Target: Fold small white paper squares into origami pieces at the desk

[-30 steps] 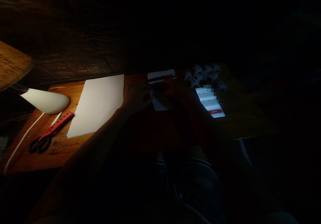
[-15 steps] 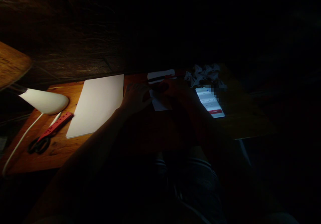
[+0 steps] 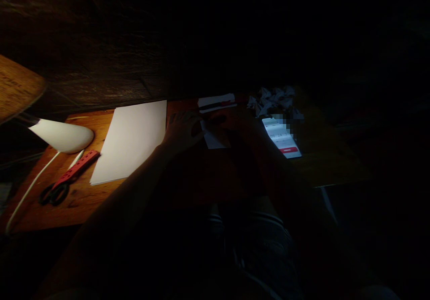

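Note:
In the dim middle of the table, a small piece of paper [image 3: 216,139] lies between my two hands. My left hand [image 3: 183,127] is at its left edge, with fingers bent and the thumb reaching the paper. From the other side, my right hand [image 3: 233,120] has its fingers closed over the paper's upper part. Deep shadow hides exactly how the fingertips grip. Just beyond the hands lies a small stack of white paper pieces [image 3: 210,101], with a dark and red pen-like thing [image 3: 220,105] on top.
Left of my hands is a stack of white sheets [image 3: 131,141]. Farther left are scissors with black handles [image 3: 53,194], a red, slotted strip [image 3: 79,165] and a white lamp [image 3: 63,136] with its cord. At right, a lit phone [image 3: 280,139] lies before several folded paper pieces [image 3: 272,99].
The view has shifted very slightly. Both hands stay at the small paper in nearly the same pose.

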A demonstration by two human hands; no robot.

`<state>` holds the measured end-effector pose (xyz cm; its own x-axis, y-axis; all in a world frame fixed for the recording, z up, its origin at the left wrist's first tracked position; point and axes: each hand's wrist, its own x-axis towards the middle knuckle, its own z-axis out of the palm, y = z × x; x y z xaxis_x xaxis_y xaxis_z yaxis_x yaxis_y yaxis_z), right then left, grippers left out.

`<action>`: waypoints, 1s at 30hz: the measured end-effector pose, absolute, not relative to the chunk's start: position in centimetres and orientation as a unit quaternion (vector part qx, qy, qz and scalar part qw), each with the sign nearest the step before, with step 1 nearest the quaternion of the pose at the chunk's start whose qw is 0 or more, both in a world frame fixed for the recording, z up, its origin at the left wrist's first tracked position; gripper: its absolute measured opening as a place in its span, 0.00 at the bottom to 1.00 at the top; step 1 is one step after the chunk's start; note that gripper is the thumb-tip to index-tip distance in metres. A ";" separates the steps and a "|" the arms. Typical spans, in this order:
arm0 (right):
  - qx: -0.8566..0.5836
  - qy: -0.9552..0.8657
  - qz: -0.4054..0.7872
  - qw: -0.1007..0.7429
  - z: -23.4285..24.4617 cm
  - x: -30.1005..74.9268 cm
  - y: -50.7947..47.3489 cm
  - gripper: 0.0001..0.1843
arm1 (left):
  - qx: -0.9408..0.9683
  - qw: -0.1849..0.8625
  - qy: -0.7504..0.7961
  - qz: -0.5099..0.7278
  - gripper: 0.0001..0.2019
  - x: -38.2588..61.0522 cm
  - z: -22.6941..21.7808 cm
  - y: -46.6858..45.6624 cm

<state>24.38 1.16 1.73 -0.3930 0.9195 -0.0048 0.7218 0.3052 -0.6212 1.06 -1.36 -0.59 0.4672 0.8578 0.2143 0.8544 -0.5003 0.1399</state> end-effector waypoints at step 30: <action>-0.500 -0.829 0.216 0.129 1.8 24.7 1.2 0.23 | 0.865 0.022 0.484 0.131 0.22 1.0 -0.7 -1.2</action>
